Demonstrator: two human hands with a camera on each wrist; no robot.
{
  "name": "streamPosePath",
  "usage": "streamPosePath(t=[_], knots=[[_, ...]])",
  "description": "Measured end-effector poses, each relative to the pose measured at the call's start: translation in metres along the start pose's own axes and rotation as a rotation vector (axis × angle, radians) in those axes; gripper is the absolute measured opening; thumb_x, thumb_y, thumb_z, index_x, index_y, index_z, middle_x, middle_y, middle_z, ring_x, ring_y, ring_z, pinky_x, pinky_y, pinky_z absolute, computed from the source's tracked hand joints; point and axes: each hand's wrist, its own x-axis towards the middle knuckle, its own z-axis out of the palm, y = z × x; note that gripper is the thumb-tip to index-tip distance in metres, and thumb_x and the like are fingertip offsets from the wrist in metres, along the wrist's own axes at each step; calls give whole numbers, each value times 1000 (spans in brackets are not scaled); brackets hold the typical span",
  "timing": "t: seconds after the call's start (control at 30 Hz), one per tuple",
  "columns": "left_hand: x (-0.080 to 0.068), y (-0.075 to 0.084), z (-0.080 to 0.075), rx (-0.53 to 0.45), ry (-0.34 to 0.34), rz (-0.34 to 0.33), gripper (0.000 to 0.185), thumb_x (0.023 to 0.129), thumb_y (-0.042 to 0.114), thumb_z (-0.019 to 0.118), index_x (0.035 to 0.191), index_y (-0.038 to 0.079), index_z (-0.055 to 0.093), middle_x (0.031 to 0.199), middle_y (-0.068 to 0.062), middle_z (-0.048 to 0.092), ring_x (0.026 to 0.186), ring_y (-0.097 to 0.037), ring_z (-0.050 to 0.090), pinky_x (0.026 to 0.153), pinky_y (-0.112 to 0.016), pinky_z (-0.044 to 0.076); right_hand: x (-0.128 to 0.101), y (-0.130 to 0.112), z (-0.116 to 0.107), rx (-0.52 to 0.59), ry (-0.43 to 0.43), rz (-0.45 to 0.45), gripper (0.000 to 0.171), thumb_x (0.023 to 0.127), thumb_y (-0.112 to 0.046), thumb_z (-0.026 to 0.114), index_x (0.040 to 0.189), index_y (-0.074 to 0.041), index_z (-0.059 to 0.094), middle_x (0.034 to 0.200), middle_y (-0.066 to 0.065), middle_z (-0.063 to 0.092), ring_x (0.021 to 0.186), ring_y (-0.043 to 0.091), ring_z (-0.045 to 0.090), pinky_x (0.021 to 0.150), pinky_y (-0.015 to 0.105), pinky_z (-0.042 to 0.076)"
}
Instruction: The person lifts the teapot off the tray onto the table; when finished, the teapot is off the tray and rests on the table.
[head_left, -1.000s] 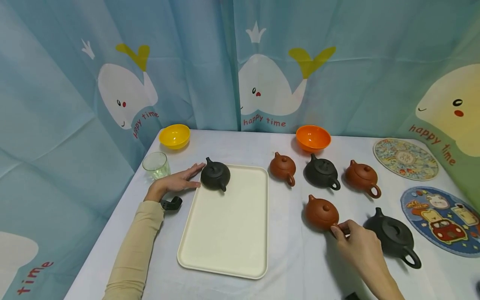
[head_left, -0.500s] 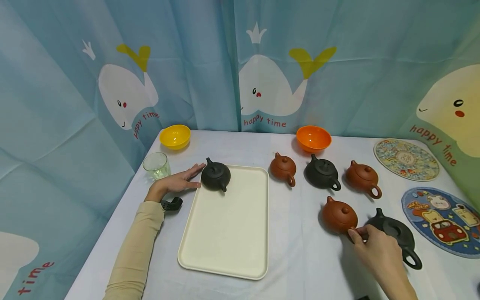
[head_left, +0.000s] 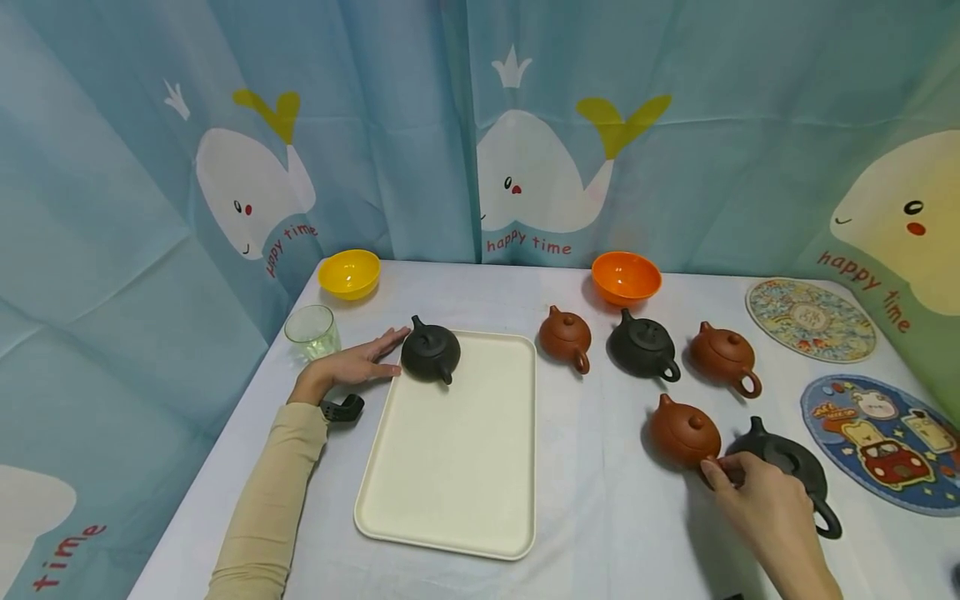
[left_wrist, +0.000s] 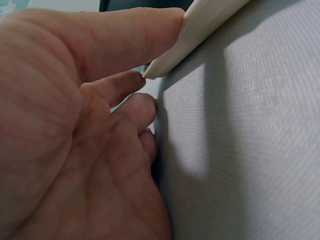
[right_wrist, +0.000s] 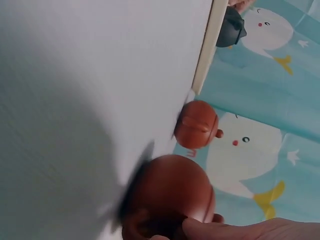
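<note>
Right hand (head_left: 765,508) pinched handle of red teapot (head_left: 682,433), which I saw standing beside black teapot (head_left: 783,467) on table (head_left: 592,533) | left hand (head_left: 352,365) lay flat, fingers relaxed, against tray (head_left: 450,467) edge.

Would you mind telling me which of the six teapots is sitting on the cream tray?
The dark teapot at the tray's far-left corner, beside the left hand; the other five stand on the tablecloth to the tray's right.

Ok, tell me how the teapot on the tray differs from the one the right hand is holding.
The black teapot is dark and sits on the cream tray; the brown teapot is reddish-brown and sits on the tablecloth. The left hand only rests beside the black one; the right hand pinches the brown one's handle. Both are round and lidded.
</note>
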Motion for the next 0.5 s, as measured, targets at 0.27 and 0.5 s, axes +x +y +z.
streamPosePath(t=[0.27, 0.5], knots=[[-2, -1, -1, 10, 4, -12, 83, 97, 30, 60, 158, 15, 7, 164, -18, -4, 151, -36, -7, 118, -61, 0, -7, -24, -16, 2, 179, -123, 33, 90, -21, 68, 98, 10, 64, 76, 20, 66, 66, 31, 59, 54, 39, 41], [-2, 3, -1, 27, 8, -5, 82, 97, 32, 60, 159, 16, 9, 164, -16, -2, 151, -34, -7, 119, -58, 0, -13, -65, -19, 77, 335, -358, 21, 86, -14, 72, 93, 5, 65, 74, 15, 65, 62, 25, 60, 52, 35, 40]])
